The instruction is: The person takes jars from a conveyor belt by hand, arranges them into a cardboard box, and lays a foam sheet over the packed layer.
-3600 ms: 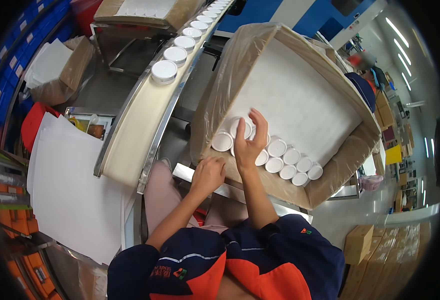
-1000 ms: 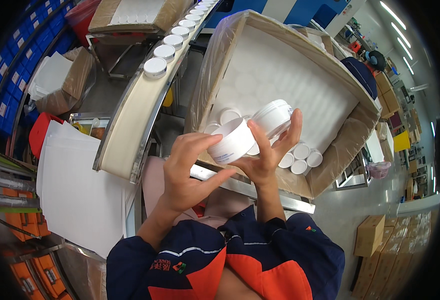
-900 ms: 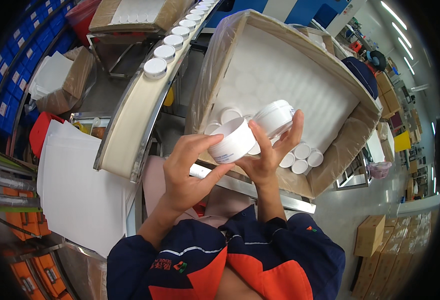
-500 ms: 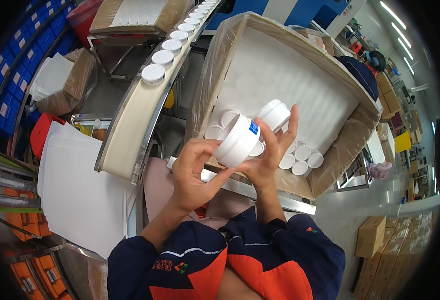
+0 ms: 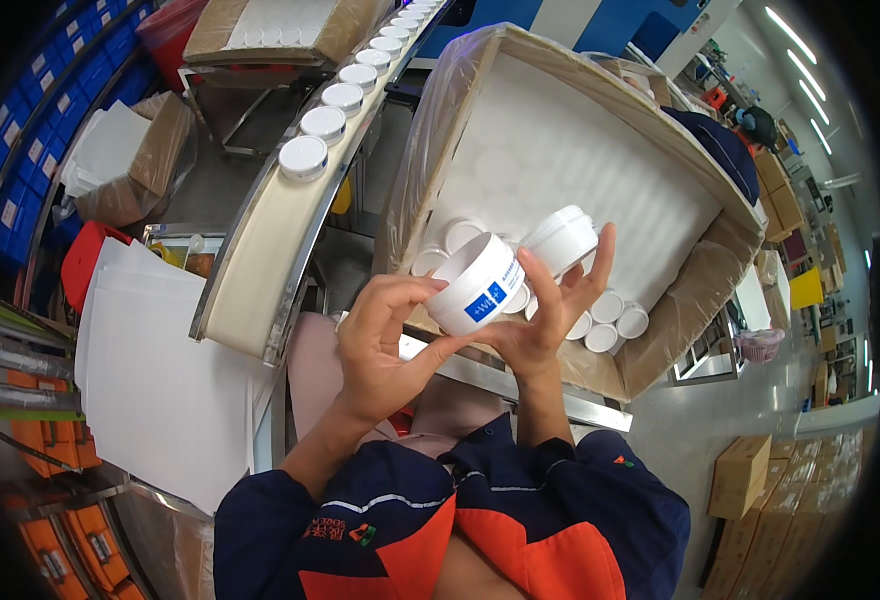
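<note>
Over the near edge of a big carton, my left hand [image 5: 378,335] grips a white plastic jar [image 5: 468,302] with a blue label patch facing me. The jar is tilted, its mouth open toward the upper left, without a lid. My right hand [image 5: 540,325] supports the jar's right side with thumb and index finger. A second white jar [image 5: 562,238] sits at the spread upper fingers of that hand, apparently held by them; the exact hold is partly hidden. Below, several white jars [image 5: 605,305] stand in the lined carton [image 5: 650,360].
At left, a conveyor belt [image 5: 245,285] carries a row of lidded white jars [image 5: 303,157]. White sheets [image 5: 165,370] are stacked beside it. Blue bins [image 5: 35,150] line the far left. Another person [image 5: 715,140] is beyond the carton; brown boxes [image 5: 780,500] stand at lower right.
The gripped jar has turned, bringing its blue label to the front and its open mouth into view. The second jar and right hand shifted slightly right. Jars on the belt moved slightly.
</note>
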A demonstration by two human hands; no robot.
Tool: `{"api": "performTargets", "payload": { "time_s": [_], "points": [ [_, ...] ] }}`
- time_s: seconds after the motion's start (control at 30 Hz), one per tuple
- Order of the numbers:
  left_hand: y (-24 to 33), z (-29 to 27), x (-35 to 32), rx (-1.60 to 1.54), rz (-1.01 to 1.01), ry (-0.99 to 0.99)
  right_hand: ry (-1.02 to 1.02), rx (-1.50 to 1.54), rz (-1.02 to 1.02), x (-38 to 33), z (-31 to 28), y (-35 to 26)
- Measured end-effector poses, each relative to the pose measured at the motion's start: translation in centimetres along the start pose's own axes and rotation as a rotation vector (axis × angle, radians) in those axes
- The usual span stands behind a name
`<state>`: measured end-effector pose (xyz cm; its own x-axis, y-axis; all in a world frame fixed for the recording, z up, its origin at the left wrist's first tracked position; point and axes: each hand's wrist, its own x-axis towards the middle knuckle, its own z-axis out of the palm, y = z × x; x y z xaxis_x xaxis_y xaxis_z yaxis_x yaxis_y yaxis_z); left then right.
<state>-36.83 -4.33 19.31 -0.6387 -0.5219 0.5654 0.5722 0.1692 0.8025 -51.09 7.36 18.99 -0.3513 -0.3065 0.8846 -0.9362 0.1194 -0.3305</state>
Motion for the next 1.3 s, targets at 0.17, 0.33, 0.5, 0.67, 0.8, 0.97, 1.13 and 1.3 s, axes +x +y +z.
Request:
{"api": "performTargets", "payload": {
  "time_s": [0.17, 0.33, 0.5, 0.67, 0.8, 0.97, 1.13, 1.3],
  "points": [
    [-0.6, -0.1, -0.3, -0.075, 0.007, -0.017, 0.004, 0.017, -0.002, 0.1, -0.2, -0.1],
    [-1.2, -0.1, -0.3, -0.144, 0.049, -0.031, -0.031, -0.101, -0.104, 0.6, -0.9, -0.3],
    [-1.7, 0.0, -0.2, -0.179, 0.069, -0.040, 0.006, -0.037, -0.050, 0.0, -0.7, 0.0],
    [-2.9, -0.3, -0.3, -0.213, 0.101, -0.061, -0.004, -0.106, -0.068, 0.3, -1.0, -0.4],
    [-4.5, 0.7, 0.1, -0.142, -0.035, 0.086, -0.063, -0.218, 0.011, 1.4, -0.5, 0.8],
    [-12.5, -2.4, -3.4, 0.377, -0.324, -0.032, -0.098, -0.369, 0.258, -0.1, 4.1, 9.5],
    [-15.2, -1.6, -6.1, 0.870, -0.095, -0.274, -0.209, -0.583, 0.470, -1.3, 7.7, 12.5],
    [-15.4, -1.7, -6.2, 0.902, -0.125, -0.219, -0.235, -0.675, 0.585, -0.6, 11.6, 11.7]
  ]
}}
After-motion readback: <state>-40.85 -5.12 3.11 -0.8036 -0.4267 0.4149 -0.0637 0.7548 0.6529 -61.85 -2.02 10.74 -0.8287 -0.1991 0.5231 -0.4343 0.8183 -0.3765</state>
